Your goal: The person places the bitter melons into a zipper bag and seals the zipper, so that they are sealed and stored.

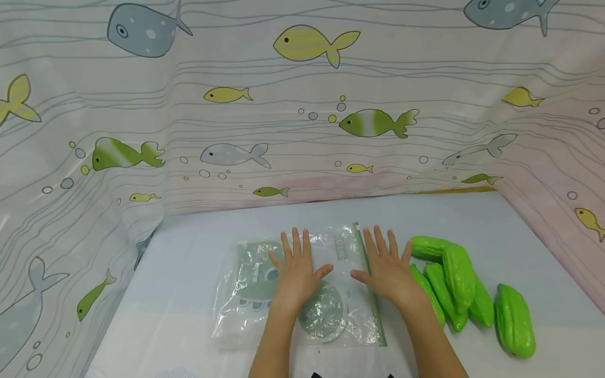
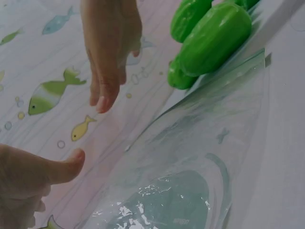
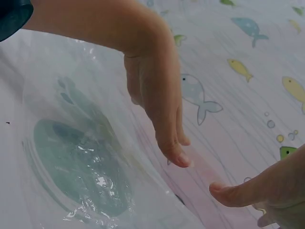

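Note:
A clear plastic zip bag (image 1: 347, 328) with a green print and a green zip edge lies flat on the white table. Over its middle is my left hand (image 1: 296, 275), fingers straight and spread. My right hand (image 1: 389, 270) is spread likewise across the zip edge, the thumbs pointing toward each other. Neither holds anything; whether the palms touch the bag I cannot tell. Right of the right hand lies a pile of shiny green, ridged, gourd-like pieces (image 1: 458, 273), partly hidden by the forearm. In the left wrist view the bag's zip edge (image 2: 233, 71) looks slightly raised.
One more green gourd-like piece (image 1: 515, 321) lies apart at the right. A fish-patterned curtain (image 1: 302, 136) stands behind the table (image 1: 189, 262) and along both sides.

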A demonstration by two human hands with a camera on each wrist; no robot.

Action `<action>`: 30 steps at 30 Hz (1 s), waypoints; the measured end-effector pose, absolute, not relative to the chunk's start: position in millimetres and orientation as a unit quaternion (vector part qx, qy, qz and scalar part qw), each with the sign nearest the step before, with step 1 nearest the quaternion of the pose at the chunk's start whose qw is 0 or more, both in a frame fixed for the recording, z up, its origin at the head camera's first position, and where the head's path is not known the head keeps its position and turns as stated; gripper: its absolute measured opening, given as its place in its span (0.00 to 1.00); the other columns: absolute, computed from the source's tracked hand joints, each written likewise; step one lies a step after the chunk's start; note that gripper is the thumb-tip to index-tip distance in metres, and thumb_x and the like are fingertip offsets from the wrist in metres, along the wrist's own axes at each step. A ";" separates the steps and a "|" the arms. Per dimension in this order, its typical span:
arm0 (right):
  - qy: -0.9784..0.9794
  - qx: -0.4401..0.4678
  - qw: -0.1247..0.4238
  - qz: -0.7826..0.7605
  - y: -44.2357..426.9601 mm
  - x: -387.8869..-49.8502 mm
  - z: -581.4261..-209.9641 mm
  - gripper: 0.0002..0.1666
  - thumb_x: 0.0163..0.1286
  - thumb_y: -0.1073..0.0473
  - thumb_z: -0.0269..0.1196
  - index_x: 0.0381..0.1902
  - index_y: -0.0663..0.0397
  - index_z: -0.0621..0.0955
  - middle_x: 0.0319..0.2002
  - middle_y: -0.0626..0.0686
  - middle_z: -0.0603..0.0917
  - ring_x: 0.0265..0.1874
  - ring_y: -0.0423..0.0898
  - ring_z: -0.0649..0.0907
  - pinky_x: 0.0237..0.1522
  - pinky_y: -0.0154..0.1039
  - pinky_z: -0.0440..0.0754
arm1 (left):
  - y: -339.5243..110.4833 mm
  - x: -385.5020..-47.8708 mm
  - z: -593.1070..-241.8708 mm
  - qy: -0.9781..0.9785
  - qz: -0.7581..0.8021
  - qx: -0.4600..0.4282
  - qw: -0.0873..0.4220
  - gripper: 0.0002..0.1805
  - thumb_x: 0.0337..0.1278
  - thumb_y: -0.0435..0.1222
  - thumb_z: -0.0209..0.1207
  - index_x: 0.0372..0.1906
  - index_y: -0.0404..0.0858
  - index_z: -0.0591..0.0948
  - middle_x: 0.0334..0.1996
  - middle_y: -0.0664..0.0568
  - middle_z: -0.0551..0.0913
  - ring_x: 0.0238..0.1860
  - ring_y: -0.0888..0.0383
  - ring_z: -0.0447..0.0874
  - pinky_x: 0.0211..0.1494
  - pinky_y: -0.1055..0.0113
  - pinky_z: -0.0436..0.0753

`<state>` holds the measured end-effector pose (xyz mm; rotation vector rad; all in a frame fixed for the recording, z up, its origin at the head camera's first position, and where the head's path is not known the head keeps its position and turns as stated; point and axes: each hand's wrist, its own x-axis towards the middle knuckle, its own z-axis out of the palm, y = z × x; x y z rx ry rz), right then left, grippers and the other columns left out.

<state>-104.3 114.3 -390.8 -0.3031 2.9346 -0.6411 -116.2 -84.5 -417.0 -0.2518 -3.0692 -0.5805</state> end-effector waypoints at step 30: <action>0.965 -0.174 -0.028 -0.194 124.9 -100.0 -400.1 0.56 0.60 0.44 0.68 0.75 0.61 0.53 0.72 0.67 0.56 0.69 0.69 0.54 0.61 0.75 0.46 | -73.2 -113.2 -414.6 -0.967 -0.220 -0.126 -0.016 0.58 0.51 0.59 0.61 0.76 0.33 0.45 0.75 0.36 0.42 0.73 0.38 0.28 0.64 0.27 0.38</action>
